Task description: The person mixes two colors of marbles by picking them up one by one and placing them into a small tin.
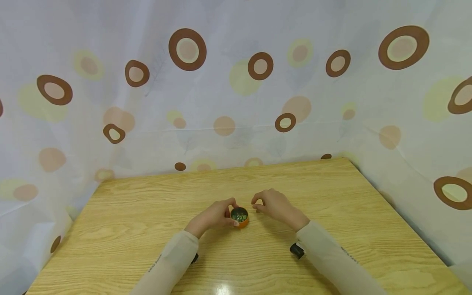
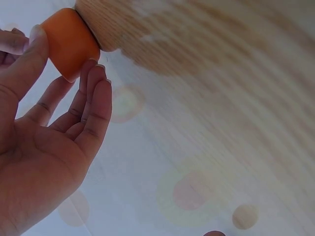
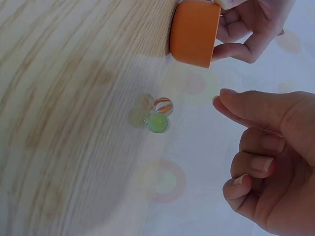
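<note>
A small orange cup (image 1: pixel 243 224) stands upright on the wooden table, with several glass marbles (image 1: pixel 239 217) inside it. My left hand (image 1: pixel 215 214) holds its rim and side between thumb and fingers; the orange wall (image 2: pixel 71 42) also shows in the left wrist view. To the right of the cup, my right hand (image 1: pixel 274 203) hovers with bent fingers and nothing between them. In the right wrist view an orange-striped marble (image 3: pixel 163 106) and a green marble (image 3: pixel 158 123) lie side by side on the table, a little apart from my right fingertips.
The wooden table (image 1: pixel 147 205) has a pale patterned sheet (image 1: pixel 221 90) hanging behind it and at both sides. A dark device (image 1: pixel 297 250) sits under my right wrist.
</note>
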### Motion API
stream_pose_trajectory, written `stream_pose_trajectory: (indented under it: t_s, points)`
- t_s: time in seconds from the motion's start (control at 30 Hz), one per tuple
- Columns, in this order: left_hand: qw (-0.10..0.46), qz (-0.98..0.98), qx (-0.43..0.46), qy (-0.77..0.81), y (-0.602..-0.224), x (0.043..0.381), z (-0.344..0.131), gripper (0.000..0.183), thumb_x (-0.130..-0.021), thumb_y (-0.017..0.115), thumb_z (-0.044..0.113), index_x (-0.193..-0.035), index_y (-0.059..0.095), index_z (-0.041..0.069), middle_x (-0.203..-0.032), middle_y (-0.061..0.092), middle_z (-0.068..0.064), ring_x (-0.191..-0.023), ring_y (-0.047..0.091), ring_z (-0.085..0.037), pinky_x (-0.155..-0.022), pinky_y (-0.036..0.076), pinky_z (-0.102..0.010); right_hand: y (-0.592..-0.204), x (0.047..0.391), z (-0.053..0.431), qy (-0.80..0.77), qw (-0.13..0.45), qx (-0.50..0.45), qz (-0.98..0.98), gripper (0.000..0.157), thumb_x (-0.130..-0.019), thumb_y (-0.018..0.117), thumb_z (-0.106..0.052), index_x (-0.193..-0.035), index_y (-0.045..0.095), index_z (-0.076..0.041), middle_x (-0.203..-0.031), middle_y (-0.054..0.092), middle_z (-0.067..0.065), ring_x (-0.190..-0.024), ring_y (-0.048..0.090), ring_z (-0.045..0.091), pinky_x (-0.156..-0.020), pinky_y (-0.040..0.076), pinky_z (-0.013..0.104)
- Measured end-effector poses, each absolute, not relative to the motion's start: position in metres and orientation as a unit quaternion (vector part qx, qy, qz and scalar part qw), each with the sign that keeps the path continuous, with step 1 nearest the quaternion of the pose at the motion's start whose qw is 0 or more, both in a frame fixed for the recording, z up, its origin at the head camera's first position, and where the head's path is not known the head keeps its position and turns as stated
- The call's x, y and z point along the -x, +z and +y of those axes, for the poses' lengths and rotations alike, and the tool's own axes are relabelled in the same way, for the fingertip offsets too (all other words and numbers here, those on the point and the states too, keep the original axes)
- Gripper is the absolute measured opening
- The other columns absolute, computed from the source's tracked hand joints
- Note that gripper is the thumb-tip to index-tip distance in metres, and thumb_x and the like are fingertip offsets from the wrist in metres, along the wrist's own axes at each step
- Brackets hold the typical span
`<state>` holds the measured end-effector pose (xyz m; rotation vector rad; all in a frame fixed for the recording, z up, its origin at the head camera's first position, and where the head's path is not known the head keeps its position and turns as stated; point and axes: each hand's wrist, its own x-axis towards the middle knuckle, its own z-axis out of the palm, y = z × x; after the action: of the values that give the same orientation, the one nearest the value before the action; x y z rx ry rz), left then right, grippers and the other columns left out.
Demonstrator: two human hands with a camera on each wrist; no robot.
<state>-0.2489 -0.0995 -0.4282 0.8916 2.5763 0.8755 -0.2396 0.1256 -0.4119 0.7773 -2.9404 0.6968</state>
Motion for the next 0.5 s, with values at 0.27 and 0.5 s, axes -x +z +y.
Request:
stream_pose_trajectory:
  t_s: [0.27, 0.5]
  points:
    - [0.136, 0.888, -0.314, 0.308, -0.4280, 0.2485, -0.0997, 0.037, -0.086, 0.074, 0.017, -0.114, 0.054, 0.007, -0.072, 0.055, -0.003, -0.061, 0.049, -0.013, -0.058, 0.041, -0.027, -0.4162, 0.2404, 0.1318, 0.220, 0.008, -0.227, -0.949, 0.013, -0.088, 0.070, -0.014, -0.099, 0.073, -0.006, -0.074, 0.062, -0.002, -0.055, 0.044, 0.009, -0.048, 0.034, 0.023]
    - [0.134, 0.890, -0.312, 0.304, -0.4284, 0.2486, -0.0998, 0.037, -0.086, 0.074, 0.017, -0.115, 0.054, 0.008, -0.073, 0.055, -0.003, -0.062, 0.049, -0.014, -0.058, 0.041, -0.027, -0.4186, 0.2382, 0.1360, 0.186, 0.014, -0.203, -0.961, 0.010, -0.086, 0.073, -0.013, -0.095, 0.073, -0.009, -0.100, 0.068, 0.010, -0.065, 0.055, 0.015, -0.052, 0.043, 0.028]
